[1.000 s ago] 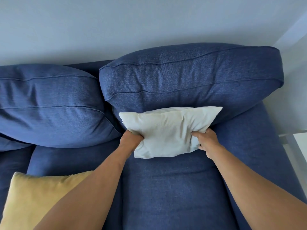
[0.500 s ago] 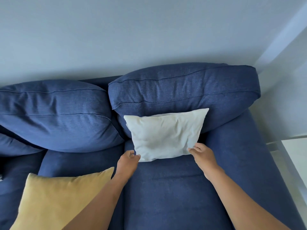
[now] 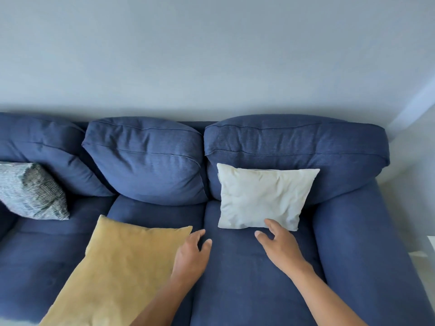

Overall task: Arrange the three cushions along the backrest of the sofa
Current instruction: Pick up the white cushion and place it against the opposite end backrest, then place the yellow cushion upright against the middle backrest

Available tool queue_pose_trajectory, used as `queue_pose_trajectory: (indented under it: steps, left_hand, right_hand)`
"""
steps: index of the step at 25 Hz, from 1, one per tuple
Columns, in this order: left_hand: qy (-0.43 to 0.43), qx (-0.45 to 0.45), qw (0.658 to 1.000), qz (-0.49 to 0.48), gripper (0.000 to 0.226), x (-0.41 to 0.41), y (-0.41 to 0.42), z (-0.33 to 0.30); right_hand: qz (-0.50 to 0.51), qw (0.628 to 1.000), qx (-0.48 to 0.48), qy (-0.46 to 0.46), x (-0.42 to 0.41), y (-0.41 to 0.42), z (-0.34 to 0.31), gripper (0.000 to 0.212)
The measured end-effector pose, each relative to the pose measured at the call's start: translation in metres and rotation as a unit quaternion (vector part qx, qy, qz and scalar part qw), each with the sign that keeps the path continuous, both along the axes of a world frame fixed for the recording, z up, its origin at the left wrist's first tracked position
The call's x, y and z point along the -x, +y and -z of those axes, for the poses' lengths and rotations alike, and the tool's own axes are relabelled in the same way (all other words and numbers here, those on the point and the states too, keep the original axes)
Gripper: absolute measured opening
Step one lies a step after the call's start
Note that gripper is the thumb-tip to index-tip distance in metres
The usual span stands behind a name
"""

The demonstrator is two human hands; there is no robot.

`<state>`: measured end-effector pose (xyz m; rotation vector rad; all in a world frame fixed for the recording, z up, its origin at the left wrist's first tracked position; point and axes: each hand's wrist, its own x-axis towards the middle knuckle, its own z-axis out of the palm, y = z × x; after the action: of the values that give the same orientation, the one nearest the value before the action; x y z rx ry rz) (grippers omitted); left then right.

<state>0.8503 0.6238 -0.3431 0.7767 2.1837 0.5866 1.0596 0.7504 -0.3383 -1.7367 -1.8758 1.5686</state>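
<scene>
A white cushion (image 3: 263, 197) leans upright against the right back pillow of the blue sofa (image 3: 263, 147). My right hand (image 3: 280, 248) hovers open just below its lower edge, one fingertip at the edge. A yellow cushion (image 3: 117, 271) lies flat on the middle seat. My left hand (image 3: 191, 256) is open over the seat beside the yellow cushion's right edge, holding nothing. A grey striped cushion (image 3: 30, 191) leans against the left back pillow.
The sofa's right armrest (image 3: 360, 243) rises beside the white cushion. A pale wall (image 3: 211, 55) stands behind the backrest. White furniture shows at the right edge (image 3: 430, 245). Bare seat fabric (image 3: 235, 278) lies between my hands.
Both hands have let go of the white cushion and drawn back toward me. The view has pulled back and shifted left, bringing the striped cushion into sight.
</scene>
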Motion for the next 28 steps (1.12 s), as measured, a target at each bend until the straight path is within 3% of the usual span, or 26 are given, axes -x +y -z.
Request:
queue_pose_trajectory:
  steps: [5, 19, 28]
  left_hand:
    - [0.067, -0.011, 0.998, -0.002, 0.049, 0.031, -0.087, -0.015]
    - [0.13, -0.033, 0.99, -0.031, 0.064, 0.202, -0.351, -0.029]
    - [0.168, -0.024, 0.985, 0.0, 0.073, 0.258, -0.366, -0.04]
  right_hand:
    - [-0.066, 0.998, -0.021, -0.002, 0.043, -0.07, -0.029, 0.063]
    - [-0.131, 0.989, -0.049, -0.053, 0.196, -0.299, -0.052, 0.066]
    - [-0.21, 0.974, -0.068, -0.046, 0.283, -0.318, -0.049, 0.072]
